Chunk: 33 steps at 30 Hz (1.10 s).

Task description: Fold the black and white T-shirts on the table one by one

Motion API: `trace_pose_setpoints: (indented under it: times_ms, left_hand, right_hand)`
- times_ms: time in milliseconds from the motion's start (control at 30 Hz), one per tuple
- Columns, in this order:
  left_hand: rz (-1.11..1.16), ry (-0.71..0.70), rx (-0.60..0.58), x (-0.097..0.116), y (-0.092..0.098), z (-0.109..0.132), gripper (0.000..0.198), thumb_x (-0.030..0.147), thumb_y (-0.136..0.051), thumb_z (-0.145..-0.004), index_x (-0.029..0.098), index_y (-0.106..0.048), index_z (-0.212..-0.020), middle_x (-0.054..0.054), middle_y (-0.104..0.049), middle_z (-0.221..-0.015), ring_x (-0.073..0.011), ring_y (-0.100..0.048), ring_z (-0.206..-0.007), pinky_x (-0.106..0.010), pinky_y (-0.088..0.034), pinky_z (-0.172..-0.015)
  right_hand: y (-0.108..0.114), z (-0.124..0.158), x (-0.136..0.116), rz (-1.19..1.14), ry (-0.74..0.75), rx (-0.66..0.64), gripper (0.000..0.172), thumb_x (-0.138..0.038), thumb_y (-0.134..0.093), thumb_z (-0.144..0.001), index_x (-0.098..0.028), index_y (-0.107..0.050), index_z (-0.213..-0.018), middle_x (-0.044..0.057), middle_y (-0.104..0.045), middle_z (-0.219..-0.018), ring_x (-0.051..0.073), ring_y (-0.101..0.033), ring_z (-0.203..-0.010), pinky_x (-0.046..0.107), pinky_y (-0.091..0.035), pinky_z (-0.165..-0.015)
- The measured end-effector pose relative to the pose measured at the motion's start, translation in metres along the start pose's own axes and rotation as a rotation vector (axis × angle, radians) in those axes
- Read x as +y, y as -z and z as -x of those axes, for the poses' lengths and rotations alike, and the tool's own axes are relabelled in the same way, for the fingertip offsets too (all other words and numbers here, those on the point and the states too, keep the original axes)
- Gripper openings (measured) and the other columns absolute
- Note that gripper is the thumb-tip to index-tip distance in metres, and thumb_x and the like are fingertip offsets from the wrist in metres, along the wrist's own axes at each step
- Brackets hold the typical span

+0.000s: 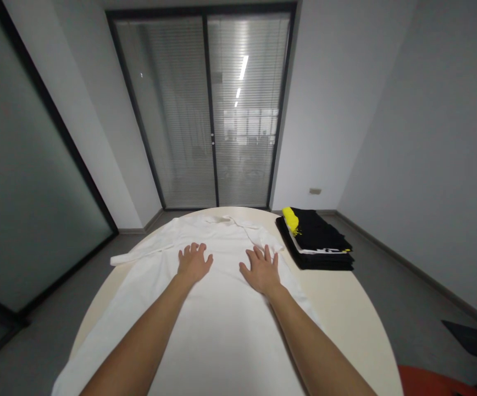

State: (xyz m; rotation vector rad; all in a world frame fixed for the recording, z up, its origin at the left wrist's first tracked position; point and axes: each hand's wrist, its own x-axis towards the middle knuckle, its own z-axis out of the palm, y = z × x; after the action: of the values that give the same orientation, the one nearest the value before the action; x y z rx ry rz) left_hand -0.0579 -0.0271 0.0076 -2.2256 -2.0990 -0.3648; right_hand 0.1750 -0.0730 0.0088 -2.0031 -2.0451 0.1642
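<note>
A white shirt lies spread over the table, its collar at the far edge. One sleeve reaches out to the left; the other side bunches a little near my right hand. My left hand rests palm down on the upper left of the cloth, fingers apart. On the upper right, my right hand presses flat with its fingers spread. Neither hand holds anything.
The round cream table has a stack of folded black clothes at its far right, with a yellow piece on top. Behind are glass doors with blinds. Something red shows at the lower right.
</note>
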Motion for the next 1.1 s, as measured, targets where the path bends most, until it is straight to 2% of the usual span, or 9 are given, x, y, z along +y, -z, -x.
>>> trace_pose_setpoints:
  times_ms: [133, 233, 333, 433, 567, 733, 900, 1100]
  left_hand:
    - [0.009, 0.046, -0.035, -0.002, -0.013, -0.009, 0.057, 0.050, -0.039, -0.097, 0.026, -0.046, -0.147, -0.011, -0.037, -0.159, -0.0407, -0.026, -0.148, -0.065, -0.022, -0.115]
    - [0.014, 0.051, -0.093, -0.005, -0.017, -0.016, 0.061, 0.053, -0.037, -0.097, 0.030, -0.040, -0.153, -0.007, -0.028, -0.165, -0.0430, -0.019, -0.151, -0.068, -0.016, -0.116]
    - [0.021, 0.035, -0.083, -0.009, -0.017, -0.021, 0.061, 0.054, -0.038, -0.096, 0.030, -0.042, -0.153, -0.006, -0.030, -0.164, -0.0428, -0.020, -0.150, -0.068, -0.017, -0.117]
    - [0.038, 0.024, -0.034, -0.012, -0.018, -0.023, 0.059, 0.053, -0.038, -0.097, 0.030, -0.046, -0.151, -0.006, -0.035, -0.162, -0.0416, -0.025, -0.149, -0.066, -0.019, -0.117]
    - [0.054, 0.011, 0.013, -0.014, -0.019, -0.020, 0.057, 0.051, -0.038, -0.098, 0.026, -0.049, -0.148, -0.008, -0.039, -0.160, -0.0379, -0.031, -0.148, -0.061, -0.023, -0.118]
    - [0.046, 0.003, 0.002, -0.015, -0.017, -0.013, 0.058, 0.051, -0.038, -0.098, 0.026, -0.047, -0.150, -0.009, -0.037, -0.161, -0.0371, -0.029, -0.149, -0.061, -0.022, -0.119]
    - [0.035, -0.004, -0.044, -0.017, -0.015, -0.001, 0.062, 0.054, -0.038, -0.098, 0.028, -0.040, -0.154, -0.008, -0.030, -0.164, -0.0379, -0.023, -0.151, -0.061, -0.019, -0.119]
    - [0.017, 0.005, -0.071, -0.015, -0.009, 0.021, 0.063, 0.056, -0.036, -0.098, 0.030, -0.038, -0.155, -0.008, -0.027, -0.165, -0.0389, -0.019, -0.152, -0.064, -0.016, -0.119]
  right_hand:
    - [0.003, -0.008, -0.002, -0.008, -0.041, -0.071, 0.066, -0.060, -0.041, -0.092, -0.027, -0.043, -0.149, 0.008, -0.028, -0.164, 0.043, -0.003, -0.152, 0.067, 0.002, -0.116]
    - [0.010, -0.021, -0.003, -0.010, -0.069, -0.138, 0.068, -0.063, -0.046, -0.088, -0.028, -0.044, -0.147, 0.008, -0.030, -0.162, 0.048, -0.002, -0.150, 0.072, -0.001, -0.113]
    - [0.016, -0.033, -0.003, -0.012, -0.093, -0.159, 0.067, -0.069, -0.047, -0.087, -0.029, -0.049, -0.141, 0.009, -0.036, -0.158, 0.050, -0.010, -0.148, 0.074, -0.006, -0.110]
    - [0.012, -0.040, -0.002, -0.001, -0.100, -0.091, 0.059, -0.068, -0.039, -0.092, -0.028, -0.055, -0.133, 0.011, -0.041, -0.153, 0.049, -0.018, -0.147, 0.073, -0.010, -0.109]
    - [0.000, -0.037, 0.001, 0.032, -0.068, 0.062, 0.053, -0.061, -0.039, -0.096, -0.026, -0.055, -0.132, 0.012, -0.045, -0.149, 0.045, -0.018, -0.147, 0.068, -0.010, -0.112]
    - [-0.004, -0.028, 0.003, 0.014, -0.035, 0.080, 0.051, -0.057, -0.041, -0.096, -0.026, -0.055, -0.133, 0.011, -0.046, -0.149, 0.042, -0.019, -0.148, 0.064, -0.008, -0.116]
    - [-0.003, -0.016, 0.002, 0.035, -0.051, 0.065, 0.058, -0.060, -0.038, -0.096, -0.027, -0.050, -0.142, 0.009, -0.036, -0.158, 0.044, -0.013, -0.150, 0.065, -0.007, -0.116]
    - [-0.006, 0.001, -0.002, 0.102, -0.088, -0.039, 0.070, -0.064, -0.028, -0.096, -0.029, -0.033, -0.156, 0.009, -0.022, -0.166, 0.045, -0.001, -0.152, 0.069, -0.002, -0.114]
